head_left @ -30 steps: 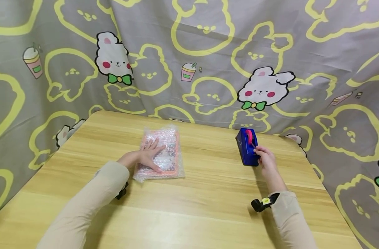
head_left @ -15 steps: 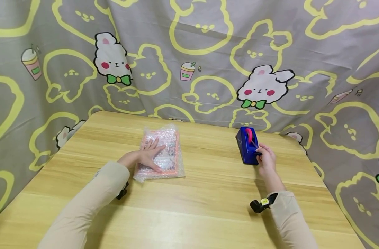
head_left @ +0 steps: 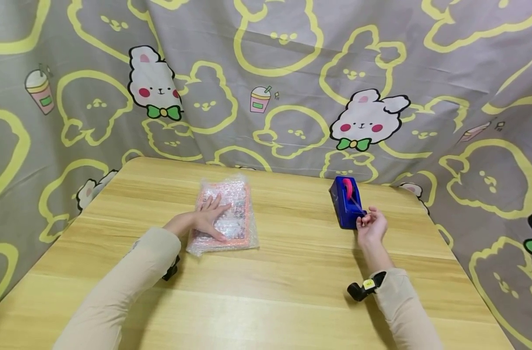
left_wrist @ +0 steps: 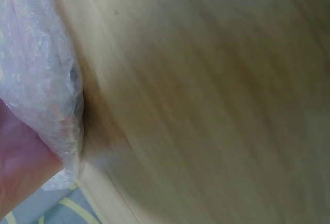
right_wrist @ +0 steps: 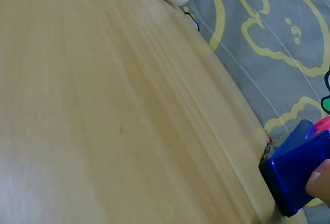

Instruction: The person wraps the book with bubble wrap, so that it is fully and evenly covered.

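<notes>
My left hand (head_left: 209,219) lies with fingers spread on a flat rectangular item in bubble wrap (head_left: 241,228). An orange border and a printed pattern show through the wrap; its exact kind is unclear. In the left wrist view, the hand (left_wrist: 23,157) is against the wrap's edge (left_wrist: 41,69). At the right, a blue tape dispenser (head_left: 345,210) with a pink core (head_left: 348,188) stands on the table. A thin strip of clear tape (head_left: 357,204) runs from the roll to my right hand (head_left: 372,227), whose fingertips pinch its end at the dispenser's front.
The wooden table (head_left: 266,301) ends at a grey curtain (head_left: 292,87) with yellow cartoon outlines, close behind the dispenser. Each wrist carries a black camera; the right wrist camera (head_left: 364,289) hangs just above the tabletop.
My right hand has turned, its fingers shifting slightly across the dispenser's front, and the strip of tape shows more plainly. My left hand stays on the bubble-wrapped item.
</notes>
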The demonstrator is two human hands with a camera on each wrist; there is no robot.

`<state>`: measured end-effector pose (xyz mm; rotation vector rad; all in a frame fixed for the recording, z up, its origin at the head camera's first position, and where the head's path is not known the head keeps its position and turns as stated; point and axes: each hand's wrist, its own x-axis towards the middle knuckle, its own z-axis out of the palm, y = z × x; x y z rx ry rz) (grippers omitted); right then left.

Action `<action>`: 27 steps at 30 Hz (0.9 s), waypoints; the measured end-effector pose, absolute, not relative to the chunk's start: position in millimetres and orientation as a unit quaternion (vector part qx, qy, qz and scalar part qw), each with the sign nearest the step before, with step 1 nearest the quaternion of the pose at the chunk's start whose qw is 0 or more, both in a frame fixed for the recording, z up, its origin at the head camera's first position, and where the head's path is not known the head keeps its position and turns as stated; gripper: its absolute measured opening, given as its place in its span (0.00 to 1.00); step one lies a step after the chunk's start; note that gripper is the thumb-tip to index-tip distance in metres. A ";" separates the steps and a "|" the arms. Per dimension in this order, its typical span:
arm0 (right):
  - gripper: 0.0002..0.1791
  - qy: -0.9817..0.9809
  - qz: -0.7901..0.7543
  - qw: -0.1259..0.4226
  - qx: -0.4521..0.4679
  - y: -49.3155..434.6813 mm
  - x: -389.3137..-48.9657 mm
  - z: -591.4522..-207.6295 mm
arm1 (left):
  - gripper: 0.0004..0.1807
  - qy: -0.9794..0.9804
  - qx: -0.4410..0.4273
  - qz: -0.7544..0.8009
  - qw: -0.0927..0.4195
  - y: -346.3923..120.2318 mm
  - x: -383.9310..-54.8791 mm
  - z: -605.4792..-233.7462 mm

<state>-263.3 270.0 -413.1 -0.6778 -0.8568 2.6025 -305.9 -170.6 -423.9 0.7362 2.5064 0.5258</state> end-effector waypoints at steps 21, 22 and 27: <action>0.27 -0.718 0.669 -0.051 -0.186 304.3 -236.4 -423.2 | 0.61 0.911 0.276 0.197 0.235 -171.1 -306.8 -425.7; 0.28 -0.732 0.655 -0.040 -0.184 304.9 -236.4 -423.9 | 0.61 0.911 0.276 0.199 0.235 -171.2 -306.7 -425.6; 0.26 -0.782 0.593 0.033 -0.190 305.7 -237.6 -424.1 | 0.61 0.909 0.277 0.204 0.236 -170.5 -306.5 -423.8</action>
